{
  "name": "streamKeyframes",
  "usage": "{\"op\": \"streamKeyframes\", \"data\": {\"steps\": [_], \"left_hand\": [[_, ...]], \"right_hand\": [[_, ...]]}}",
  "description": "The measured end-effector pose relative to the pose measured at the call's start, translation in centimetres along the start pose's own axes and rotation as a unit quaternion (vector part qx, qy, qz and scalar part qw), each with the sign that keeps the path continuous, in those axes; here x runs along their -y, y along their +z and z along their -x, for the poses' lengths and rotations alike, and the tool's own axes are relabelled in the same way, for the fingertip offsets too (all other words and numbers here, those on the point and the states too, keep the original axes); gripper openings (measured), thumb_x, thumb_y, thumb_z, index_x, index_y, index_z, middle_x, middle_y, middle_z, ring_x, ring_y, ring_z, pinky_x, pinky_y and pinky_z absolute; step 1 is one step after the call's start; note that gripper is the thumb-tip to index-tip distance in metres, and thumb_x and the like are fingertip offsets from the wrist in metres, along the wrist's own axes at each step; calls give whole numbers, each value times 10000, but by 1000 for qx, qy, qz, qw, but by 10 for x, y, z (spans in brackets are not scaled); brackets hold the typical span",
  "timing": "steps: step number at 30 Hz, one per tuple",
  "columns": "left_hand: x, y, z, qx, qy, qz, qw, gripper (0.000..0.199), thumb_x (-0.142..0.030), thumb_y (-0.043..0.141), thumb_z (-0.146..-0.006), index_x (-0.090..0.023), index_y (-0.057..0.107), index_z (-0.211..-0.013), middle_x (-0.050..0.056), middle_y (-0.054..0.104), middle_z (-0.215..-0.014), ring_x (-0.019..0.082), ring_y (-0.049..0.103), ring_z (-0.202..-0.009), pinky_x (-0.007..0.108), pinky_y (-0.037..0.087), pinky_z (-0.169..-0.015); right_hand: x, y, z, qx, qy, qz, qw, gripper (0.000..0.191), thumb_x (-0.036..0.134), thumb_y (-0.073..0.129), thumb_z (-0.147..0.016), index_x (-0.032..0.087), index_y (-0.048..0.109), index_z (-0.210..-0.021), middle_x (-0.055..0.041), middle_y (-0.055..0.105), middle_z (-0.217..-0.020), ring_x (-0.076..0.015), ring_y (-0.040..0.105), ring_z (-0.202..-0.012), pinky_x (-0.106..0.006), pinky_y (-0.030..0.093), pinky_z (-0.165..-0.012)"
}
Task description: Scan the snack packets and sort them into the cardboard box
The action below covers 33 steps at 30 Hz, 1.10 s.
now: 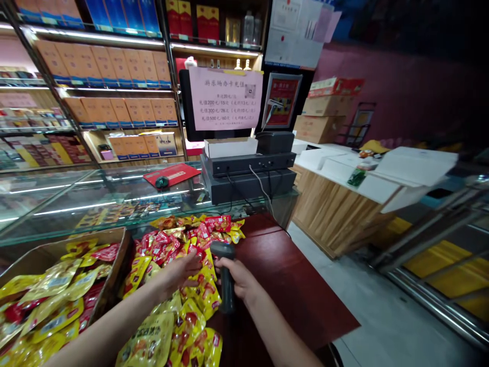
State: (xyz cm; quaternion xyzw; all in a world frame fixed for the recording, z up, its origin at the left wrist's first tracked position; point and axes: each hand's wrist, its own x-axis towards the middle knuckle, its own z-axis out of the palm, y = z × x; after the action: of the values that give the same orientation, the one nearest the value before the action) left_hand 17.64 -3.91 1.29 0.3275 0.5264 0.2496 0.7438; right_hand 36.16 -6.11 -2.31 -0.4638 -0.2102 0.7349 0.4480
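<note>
A black barcode scanner (226, 285) stands out against the dark red tabletop, its head pointing away from me. My right hand (240, 278) is closed around its handle from the right side. Just left of the scanner, my left hand (182, 271) hovers over a heap of snack packets, fingers stretched out and apart, and I see nothing held in it. Red packets (164, 247) lie at the far side of the heap. Yellow packets (191, 326) spread nearer to me, partly hidden by my left forearm.
On the left is a cardboard box (121, 255) full of similar packets. Behind runs a glass counter (95, 196) with a red mat (173, 175) and a black mouse (162, 182). A monitor with a pink sign (229, 99) stands above a cash drawer (250, 184); cables hang in front.
</note>
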Motion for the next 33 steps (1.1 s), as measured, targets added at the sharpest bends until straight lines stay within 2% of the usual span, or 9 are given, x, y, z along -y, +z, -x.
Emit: {"op": "streamKeyframes", "data": {"steps": [4, 7, 10, 13, 16, 18, 22, 25, 33], "left_hand": [[4, 6, 1, 2, 23, -13, 1000, 508, -513, 704, -675, -158, 638, -1032, 150, 611, -1157, 259, 539, -1108, 365, 520, -791], [7, 10, -1, 7, 54, -23, 998, 380, -430, 764, -636, -163, 653, -883, 72, 661, -934, 172, 606, -853, 294, 521, -694], [7, 11, -5, 11, 94, -35, 995, 307, -340, 815, -581, -142, 598, -668, -5, 606, -648, 89, 562, -587, 209, 475, -582], [-4, 11, -9, 28, 103, -23, 994, 286, -310, 809, -600, -141, 582, -644, -6, 608, -600, 70, 551, -505, 169, 428, -494], [-23, 12, -13, 33, 100, 21, 994, 257, -261, 805, -614, -153, 631, -769, 33, 681, -737, 118, 633, -616, 213, 505, -574], [-37, 11, -16, 23, 106, 29, 994, 300, -232, 806, -612, -159, 648, -855, 54, 703, -840, 149, 662, -705, 251, 539, -636], [-60, 10, -23, 0, 125, 10, 992, 315, -230, 810, -605, -149, 654, -866, 73, 712, -869, 166, 669, -714, 250, 542, -593], [-70, 11, -31, 2, 127, 8, 992, 309, -210, 818, -587, -143, 650, -837, 70, 714, -849, 171, 668, -700, 272, 546, -606], [-79, 10, -46, 6, 120, 11, 993, 331, -198, 827, -568, -139, 640, -835, 86, 716, -872, 180, 667, -703, 311, 545, -667]], "right_hand": [[-3, 2, 16, -16, -49, -9, 999, 201, 184, 660, -546, 118, 637, -734, -28, 651, -683, -137, 606, -656, -239, 462, -611], [1, 9, 32, -19, -94, -27, 995, 213, 170, 672, -540, 129, 661, -748, -68, 702, -810, -182, 649, -834, -266, 473, -776], [9, 18, 47, -16, -134, -20, 991, 210, 177, 699, -547, 145, 665, -752, -66, 713, -860, -196, 646, -912, -287, 448, -873], [17, 24, 58, -1, -169, 25, 985, 213, 214, 723, -563, 145, 674, -759, -71, 712, -889, -210, 640, -936, -314, 439, -896], [21, 25, 62, 0, -206, 80, 975, 255, 263, 736, -570, 140, 681, -786, -72, 707, -866, -219, 649, -878, -328, 483, -812], [21, 23, 62, 0, -204, 112, 973, 292, 319, 723, -588, 133, 673, -806, -70, 696, -811, -200, 655, -744, -305, 513, -659], [15, 19, 59, -4, -167, 166, 972, 237, 358, 647, -639, 132, 617, -706, -20, 622, -561, -128, 550, -441, -237, 427, -415], [9, 20, 55, -5, -160, 192, 968, 140, 286, 590, -653, 155, 558, -616, 31, 520, -421, -98, 458, -350, -217, 374, -375], [1, 25, 47, -10, -172, 209, 963, 74, 225, 533, -655, 177, 522, -599, 50, 478, -421, -84, 409, -334, -203, 348, -345]]}}
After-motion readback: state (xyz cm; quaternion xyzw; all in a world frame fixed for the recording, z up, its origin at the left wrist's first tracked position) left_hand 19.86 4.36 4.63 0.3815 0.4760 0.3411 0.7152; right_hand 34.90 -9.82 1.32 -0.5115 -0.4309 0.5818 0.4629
